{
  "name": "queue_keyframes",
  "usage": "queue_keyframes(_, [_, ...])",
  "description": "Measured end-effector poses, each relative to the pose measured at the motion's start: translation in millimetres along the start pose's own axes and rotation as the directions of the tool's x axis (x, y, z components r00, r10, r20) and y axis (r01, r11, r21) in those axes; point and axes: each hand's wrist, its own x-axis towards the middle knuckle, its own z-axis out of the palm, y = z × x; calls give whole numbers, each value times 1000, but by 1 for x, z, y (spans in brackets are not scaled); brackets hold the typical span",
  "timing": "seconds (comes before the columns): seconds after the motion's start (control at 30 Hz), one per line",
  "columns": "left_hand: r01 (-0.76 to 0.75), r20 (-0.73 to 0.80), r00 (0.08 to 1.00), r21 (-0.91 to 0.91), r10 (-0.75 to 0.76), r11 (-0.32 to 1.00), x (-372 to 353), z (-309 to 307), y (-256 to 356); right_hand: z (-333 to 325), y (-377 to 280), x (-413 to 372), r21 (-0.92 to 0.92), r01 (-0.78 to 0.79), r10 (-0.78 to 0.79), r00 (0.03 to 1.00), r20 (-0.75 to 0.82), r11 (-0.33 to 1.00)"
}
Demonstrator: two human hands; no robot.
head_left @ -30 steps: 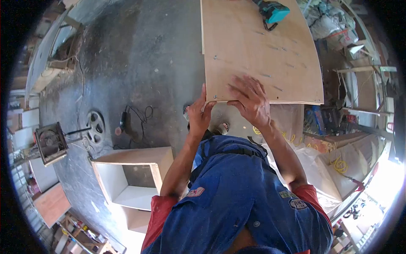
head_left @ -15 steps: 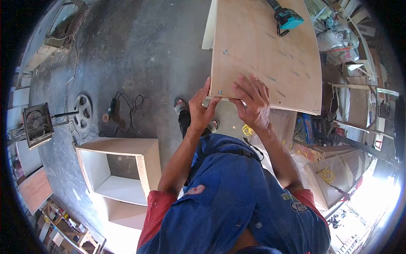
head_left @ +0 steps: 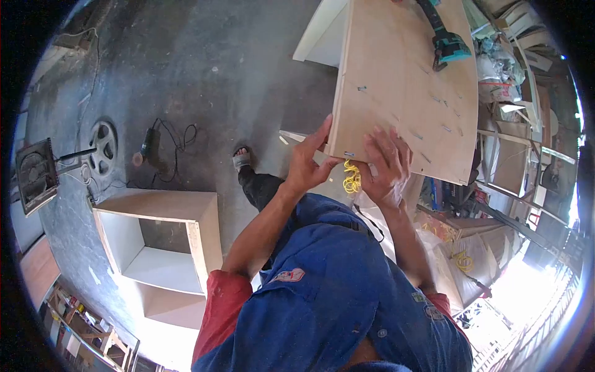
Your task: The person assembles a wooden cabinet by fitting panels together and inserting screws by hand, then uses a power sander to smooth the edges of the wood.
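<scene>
A wooden cabinet (head_left: 396,80) with a plywood panel on top stands in front of me, its near left corner between my hands. My left hand (head_left: 310,162) grips that corner, fingers along the side edge and thumb against the front edge. My right hand (head_left: 387,164) holds the front edge, with its fingers stretched over the top and its thumb at the edge. A small screw (head_left: 349,154) lies between the hands near the corner. Several other loose screws (head_left: 418,136) are scattered over the panel. Farther back lies a teal and black cordless power tool (head_left: 451,47).
An open wooden cabinet frame (head_left: 207,232) stands on the floor at left. Behind it are a corded grinder (head_left: 147,144), a wheel-like metal base (head_left: 103,147) and a work lamp (head_left: 37,175). Yellow cord (head_left: 352,178) hangs below the panel. Plastic bags (head_left: 499,68) and timber crowd the right.
The panel sits farther right and lower in view, showing more of the cabinet's open side. My hands have stayed at its near corner; my left hand shows lower and farther right.
</scene>
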Motion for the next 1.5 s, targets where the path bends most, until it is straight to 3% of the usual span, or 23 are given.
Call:
queue_keyframes(0.1, [69,-6,998,-140,-70,988,2,-3,-3,-4,-1,-1,-40,-8,10,999,44,999])
queue_keyframes(0.17, [48,165,986,-94,-31,994,3,-7,-13,-4,3,-3,-68,-16,21,997,78,998])
queue_keyframes(0.2, [60,168,985,-110,-41,992,5,-9,-13,-1,5,-7,-60,5,-2,999,44,998])
queue_keyframes(0.27, [248,354,920,-188,-170,950,8,-11,-12,-1,10,-9,-60,21,-19,1000,25,998])
queue_keyframes(0.3, [260,363,915,-200,-175,945,14,-16,-8,-2,11,-10,-68,27,-25,999,32,997])
queue_keyframes(0.37, [381,552,819,-319,-157,868,29,-27,-4,-4,10,-11,-86,18,-14,999,53,996])
queue_keyframes(0.4, [394,565,810,-324,-158,860,32,-29,-9,-3,10,-10,-77,25,-22,999,44,997])
queue_keyframes(0.47, [612,728,679,-494,-92,618,40,-34,-19,-3,8,-10,-80,19,-17,999,31,997])
queue_keyframes(0.7, [636,772,633,-467,-68,615,41,-31,-28,-9,2,-7,-37,-36,39,997,68,999])
queue_keyframes(0.77, [678,767,637,-508,-79,532,39,-30,-31,-9,2,-8,-32,-38,39,998,56,999])
queue_keyframes(1.07, [728,836,537,-393,-112,561,54,-37,-31,-3,0,-6,-36,-45,45,999,6,998])
queue_keyframes(1.17, [653,799,591,-395,-109,646,49,-33,-29,-2,6,-9,-37,0,0,1000,5,999])
queue_keyframes(1.37, [608,784,618,-432,-56,665,48,-24,-38,1,8,-11,-83,12,-15,999,-31,996])
queue_keyframes(1.5, [653,824,562,-395,-64,646,52,-28,-34,1,6,-12,-86,-11,8,999,-33,996])
